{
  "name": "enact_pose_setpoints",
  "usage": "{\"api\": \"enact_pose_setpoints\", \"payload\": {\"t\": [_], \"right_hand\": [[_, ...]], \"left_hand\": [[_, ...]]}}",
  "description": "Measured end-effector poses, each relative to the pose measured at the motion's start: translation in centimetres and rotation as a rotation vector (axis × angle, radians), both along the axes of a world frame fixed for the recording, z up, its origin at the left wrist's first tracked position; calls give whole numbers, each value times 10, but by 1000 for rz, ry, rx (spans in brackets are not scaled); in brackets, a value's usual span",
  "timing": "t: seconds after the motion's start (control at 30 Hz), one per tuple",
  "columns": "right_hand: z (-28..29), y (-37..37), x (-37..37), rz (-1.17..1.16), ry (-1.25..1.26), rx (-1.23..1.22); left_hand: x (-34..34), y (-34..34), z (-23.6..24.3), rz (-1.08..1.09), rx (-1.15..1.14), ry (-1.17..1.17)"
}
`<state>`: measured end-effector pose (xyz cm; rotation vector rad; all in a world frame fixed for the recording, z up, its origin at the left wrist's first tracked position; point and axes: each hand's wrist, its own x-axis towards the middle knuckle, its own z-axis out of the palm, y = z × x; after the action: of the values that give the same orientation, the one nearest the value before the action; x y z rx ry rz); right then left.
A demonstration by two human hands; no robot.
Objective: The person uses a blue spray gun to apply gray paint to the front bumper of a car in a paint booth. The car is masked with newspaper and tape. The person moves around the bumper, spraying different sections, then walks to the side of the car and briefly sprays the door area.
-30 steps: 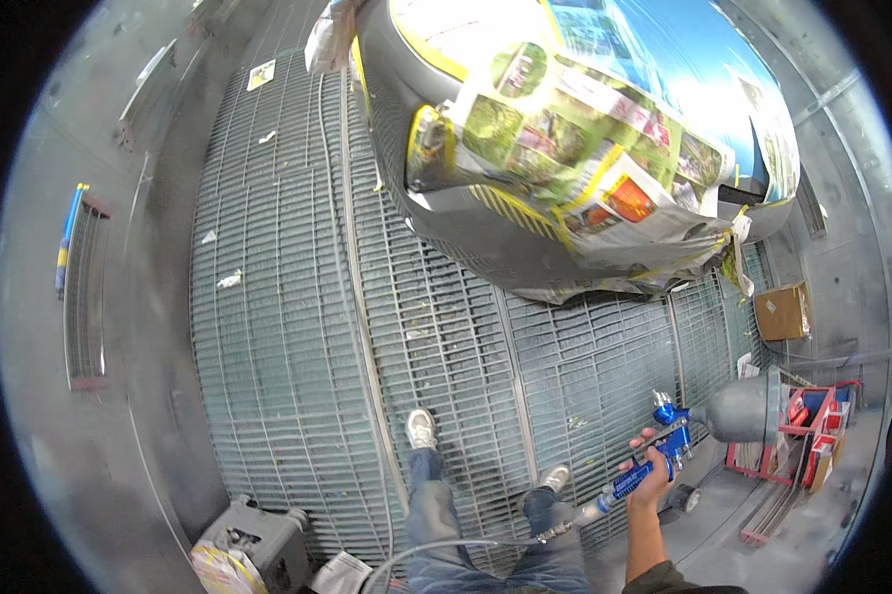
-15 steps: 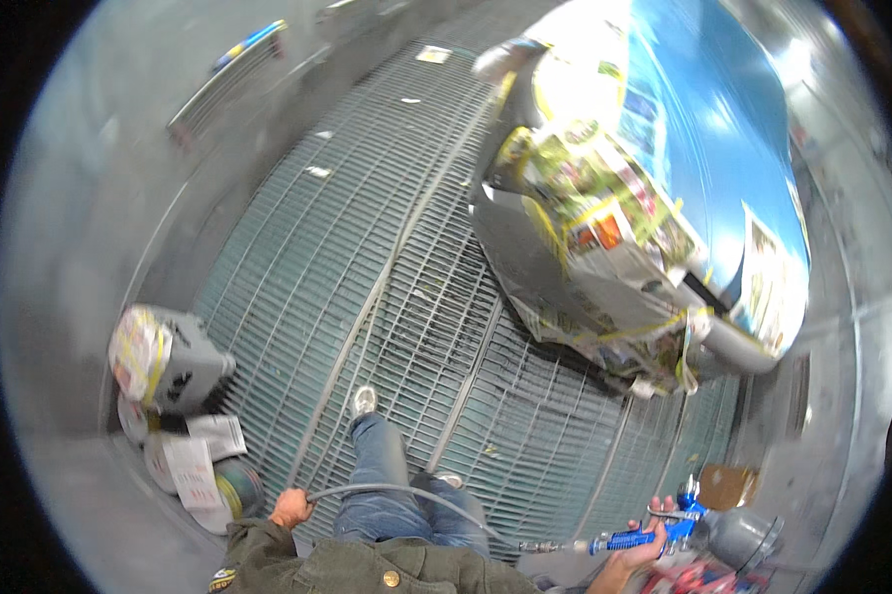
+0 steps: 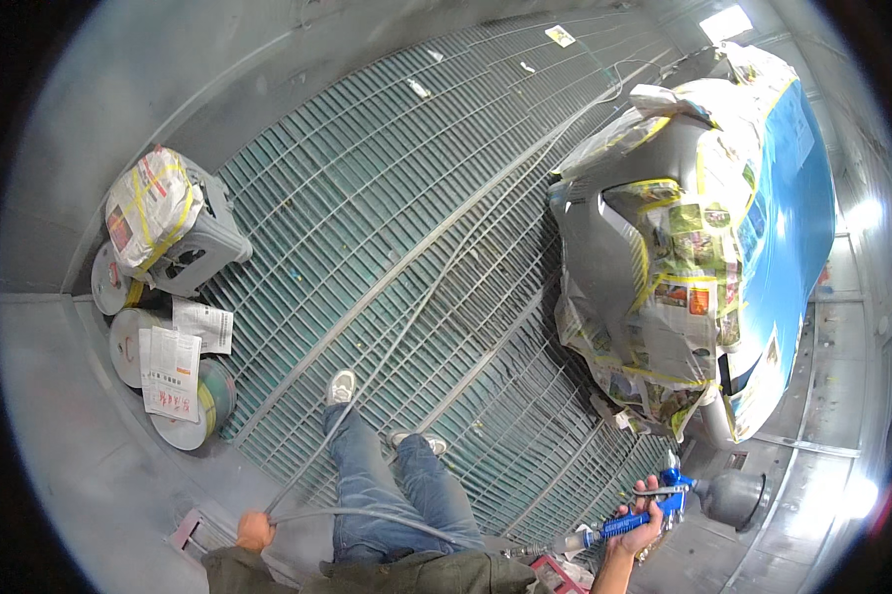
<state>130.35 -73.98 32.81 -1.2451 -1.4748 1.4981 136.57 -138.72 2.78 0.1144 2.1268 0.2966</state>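
Observation:
At the lower left, my left hand (image 3: 256, 531) is closed around a thin grey air hose (image 3: 319, 512). One length of the hose crosses in front of my legs to the spray gun's handle, and another runs away over the floor grating. My right hand (image 3: 640, 530) grips the blue spray gun (image 3: 673, 500), its fingers round the handle and near the trigger. A grey paint cup (image 3: 731, 498) sticks out from the gun to the right. Beyond the gun stands a car body (image 3: 594, 228), grey and blue, partly masked with newspaper (image 3: 688, 297) and yellow tape.
Metal floor grating (image 3: 367, 208) runs between the left wall and the car. On the left, a paper-covered grey stool-like stand (image 3: 213, 233) rests by several round cans (image 3: 216, 396) with printed sheets (image 3: 174, 371) on them. Paper scraps lie on the grating.
The view has swung, so the car now sits farther right and the stand and cans higher. The hose's long run over the grating has come into sight. Both hands keep their holds.

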Motion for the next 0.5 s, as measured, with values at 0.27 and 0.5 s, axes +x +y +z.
{"api": "enact_pose_setpoints", "payload": {"t": [0.27, 0.5], "right_hand": [[-23, -82, -90, 102, -3, -75], [-2, -93, -84, 116, -13, -74]], "left_hand": [[101, -108, 4, 64, -321, -32], [7, -49, -14, 185, -217, -136]]}}
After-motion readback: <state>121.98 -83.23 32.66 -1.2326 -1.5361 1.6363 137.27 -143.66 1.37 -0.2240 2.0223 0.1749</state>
